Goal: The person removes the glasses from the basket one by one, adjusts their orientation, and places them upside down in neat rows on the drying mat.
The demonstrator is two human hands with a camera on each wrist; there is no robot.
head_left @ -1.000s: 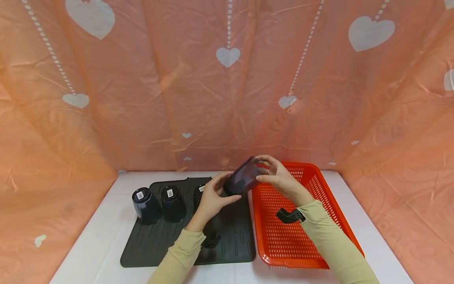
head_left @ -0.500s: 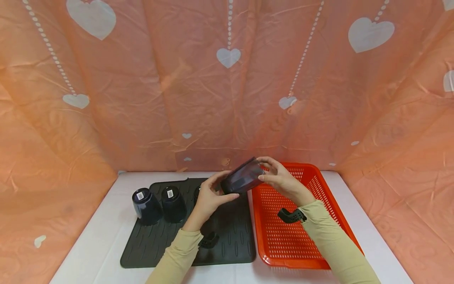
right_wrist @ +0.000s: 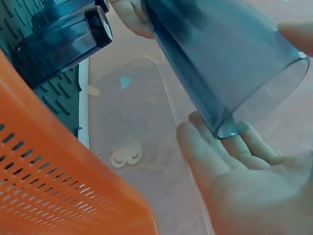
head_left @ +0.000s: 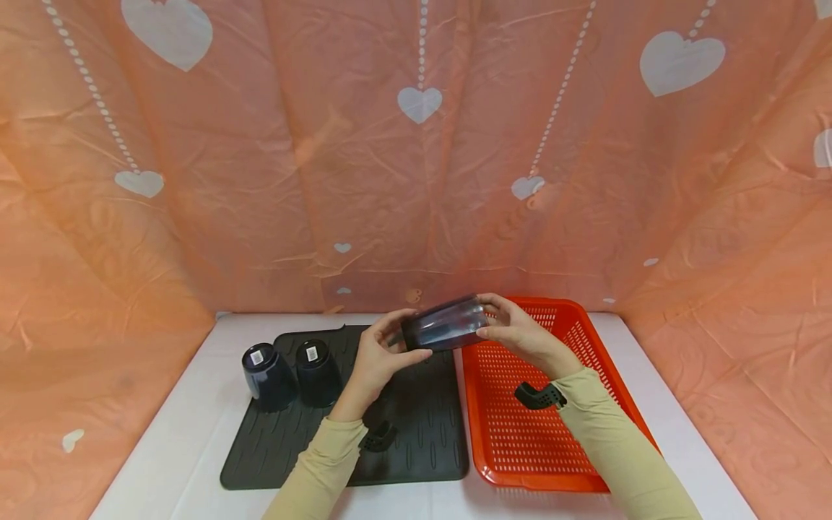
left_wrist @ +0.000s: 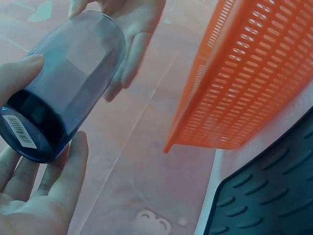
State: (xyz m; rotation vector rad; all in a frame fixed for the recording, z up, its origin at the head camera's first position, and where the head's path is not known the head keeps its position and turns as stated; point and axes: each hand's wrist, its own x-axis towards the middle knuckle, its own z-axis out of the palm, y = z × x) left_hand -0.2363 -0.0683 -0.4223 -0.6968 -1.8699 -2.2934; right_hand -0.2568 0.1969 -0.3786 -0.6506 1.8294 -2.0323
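Observation:
A dark, see-through drinking glass [head_left: 445, 323] is held in the air between both hands, lying nearly on its side. My left hand [head_left: 380, 355] grips its thick base end, thumb on one side and fingers on the other. A barcode sticker [left_wrist: 19, 131] shows on the base in the left wrist view. At the open rim end, my right hand [head_left: 520, 334] holds the glass between thumb and fingers. Two similar glasses, one dark glass [head_left: 269, 379] and another glass [head_left: 318, 374], stand upside down towards the left of the black drying mat [head_left: 422, 433].
An orange-red slotted plastic basket [head_left: 477, 433] stands to the right of the mat, below my right forearm. A white-covered table [head_left: 175, 433] carries both. Behind hangs a pink curtain [head_left: 364, 180] with white hearts.
The glass has swung from a steep tilt to nearly level. My left hand has shifted left with the base, while my right hand has moved slightly right and down at the rim.

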